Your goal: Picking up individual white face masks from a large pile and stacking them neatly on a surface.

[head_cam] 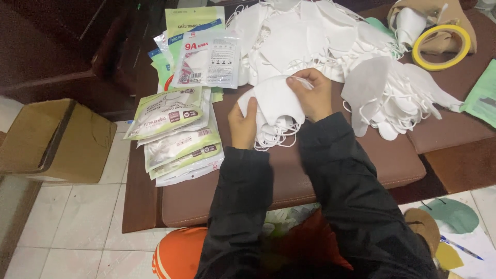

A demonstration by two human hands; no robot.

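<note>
Both hands meet on a small stack of white face masks (274,106) over the brown cushion (392,160). Left hand (243,126) grips the stack's left edge, thumb on top, fingers curled under. Right hand (312,93) clamps the upper right corner, pinching an ear loop against the top mask. Stack sits tilted, loops dangling from its lower edge toward the sleeves. Black jacket sleeves (330,191) cover both forearms.

Taking the held stack as landmark:
- Just beyond it, a large loose heap of white masks (305,36) runs across the far side of the cushion, touching or nearly touching the stack's top edge.
- To its right, a second spread of masks (392,93) fans out, loops tangled.
- Further right and beyond, a roll of yellow tape (442,47) rests against a tan bag (457,15).
- Far right, the corner of a green packet (483,95).
- To its left, a slipping pile of printed flat packets (178,134), green and white, overlapping down the cushion's left side; a clear packet (209,59) with a mask inside lies on top at the far end.
- Well left, on the tiled floor (77,227), a cardboard box (57,139).
- Below, nearer the person, an orange rounded object (178,253), partly hidden by the sleeve.
- Lower right, a blue pen (462,249) on paper.
</note>
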